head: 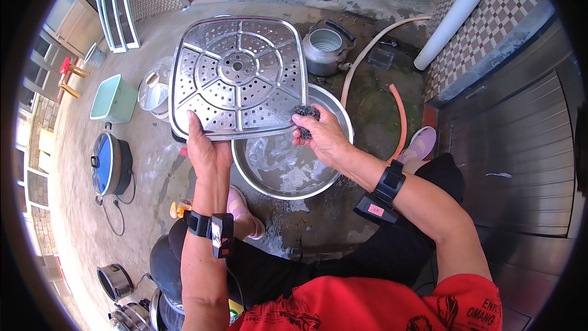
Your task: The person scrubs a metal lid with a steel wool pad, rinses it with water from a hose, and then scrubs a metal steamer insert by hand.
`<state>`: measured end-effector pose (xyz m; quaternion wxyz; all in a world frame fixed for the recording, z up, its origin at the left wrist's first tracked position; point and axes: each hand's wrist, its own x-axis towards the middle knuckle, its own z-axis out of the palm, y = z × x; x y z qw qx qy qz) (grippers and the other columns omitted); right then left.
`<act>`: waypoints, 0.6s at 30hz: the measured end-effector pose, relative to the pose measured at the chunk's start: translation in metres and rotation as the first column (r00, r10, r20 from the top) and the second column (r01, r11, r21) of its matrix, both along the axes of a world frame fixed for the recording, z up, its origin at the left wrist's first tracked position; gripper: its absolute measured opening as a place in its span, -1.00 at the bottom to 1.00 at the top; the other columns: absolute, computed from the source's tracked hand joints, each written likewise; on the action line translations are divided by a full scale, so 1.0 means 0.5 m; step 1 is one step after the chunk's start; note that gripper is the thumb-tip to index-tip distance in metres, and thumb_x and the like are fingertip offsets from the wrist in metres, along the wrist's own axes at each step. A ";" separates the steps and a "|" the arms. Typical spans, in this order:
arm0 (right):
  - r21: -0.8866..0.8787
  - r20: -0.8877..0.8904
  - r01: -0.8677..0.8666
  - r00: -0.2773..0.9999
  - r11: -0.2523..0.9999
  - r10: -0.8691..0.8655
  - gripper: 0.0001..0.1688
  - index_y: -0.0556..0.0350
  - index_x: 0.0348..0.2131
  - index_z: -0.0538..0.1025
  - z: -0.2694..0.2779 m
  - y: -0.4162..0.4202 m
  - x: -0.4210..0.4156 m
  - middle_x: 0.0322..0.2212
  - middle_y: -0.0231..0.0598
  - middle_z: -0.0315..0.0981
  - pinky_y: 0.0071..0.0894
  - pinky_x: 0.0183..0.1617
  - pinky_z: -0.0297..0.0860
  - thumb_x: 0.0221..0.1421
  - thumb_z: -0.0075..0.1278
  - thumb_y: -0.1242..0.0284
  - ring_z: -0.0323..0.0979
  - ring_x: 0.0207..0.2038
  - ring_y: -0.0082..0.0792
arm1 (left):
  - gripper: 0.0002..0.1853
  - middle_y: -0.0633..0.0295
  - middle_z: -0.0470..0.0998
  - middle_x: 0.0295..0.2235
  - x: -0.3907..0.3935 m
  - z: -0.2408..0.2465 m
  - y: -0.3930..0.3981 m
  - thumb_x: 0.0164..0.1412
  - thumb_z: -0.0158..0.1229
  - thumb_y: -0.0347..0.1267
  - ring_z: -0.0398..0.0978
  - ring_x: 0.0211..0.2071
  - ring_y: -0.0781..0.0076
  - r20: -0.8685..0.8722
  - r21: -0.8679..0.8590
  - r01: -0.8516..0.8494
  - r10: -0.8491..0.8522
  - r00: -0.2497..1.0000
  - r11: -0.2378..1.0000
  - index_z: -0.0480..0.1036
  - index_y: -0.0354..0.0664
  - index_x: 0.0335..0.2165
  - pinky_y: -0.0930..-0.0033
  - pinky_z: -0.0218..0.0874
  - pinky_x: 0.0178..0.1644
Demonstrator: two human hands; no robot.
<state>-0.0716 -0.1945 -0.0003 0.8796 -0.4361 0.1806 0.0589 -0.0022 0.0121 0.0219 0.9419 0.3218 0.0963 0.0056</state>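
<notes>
A square steel steamer tray (238, 80) with rounded corners and rings of holes is held up and tilted in front of me. My left hand (206, 147) grips its near left edge, thumb on top and the other fingers hidden beneath. In my right hand (324, 133) a dark wire scouring pad (305, 119) is pinched at the tray's near right corner. Partly below the tray stands a wide metal basin (294, 165) of cloudy, soapy water. Whether the pad presses on the rim cannot be made out.
Beyond the basin stands an aluminium kettle (325, 50), with a beige hose (356, 71) and an orange hose (400, 115) to its right. A green plastic tub (112, 99), a lidded electric pan (108, 163) and a pot (114, 281) stand at left. A metal door (510, 156) borders the right.
</notes>
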 end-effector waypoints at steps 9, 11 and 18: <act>-0.067 0.053 0.119 0.992 0.991 -0.116 -0.72 0.15 -0.23 0.38 0.012 0.031 0.037 -0.41 -0.34 0.40 -0.40 -0.38 0.46 0.04 0.06 0.45 0.41 -0.38 -0.49 | -0.58 0.22 0.43 -0.10 -0.062 -0.025 -0.104 0.18 0.10 -0.52 0.45 -0.12 0.39 -0.005 0.221 0.248 -0.253 0.967 0.943 0.27 -0.15 0.01 0.27 0.39 -0.09; -0.090 0.067 0.178 0.983 0.980 -0.173 -0.71 0.12 -0.22 0.39 0.009 -0.032 0.099 -0.41 -0.36 0.40 -0.36 -0.38 0.44 0.02 0.05 0.44 0.40 -0.37 -0.48 | -0.59 0.23 0.43 -0.10 -0.077 -0.014 -0.114 0.18 0.09 -0.52 0.46 -0.12 0.39 -0.049 0.265 0.281 -0.278 0.959 0.922 0.27 -0.11 0.01 0.23 0.42 -0.12; -0.032 -0.054 0.057 0.997 0.998 -0.059 -0.66 0.15 -0.17 0.41 0.002 0.042 0.050 -0.37 -0.31 0.41 -0.31 -0.32 0.46 0.00 0.03 0.48 0.41 -0.33 -0.46 | -0.67 0.21 0.48 -0.17 -0.062 -0.023 -0.091 0.20 0.08 -0.49 0.49 -0.15 0.38 -0.008 0.253 0.178 -0.182 0.983 0.951 0.32 -0.21 -0.04 0.20 0.42 -0.10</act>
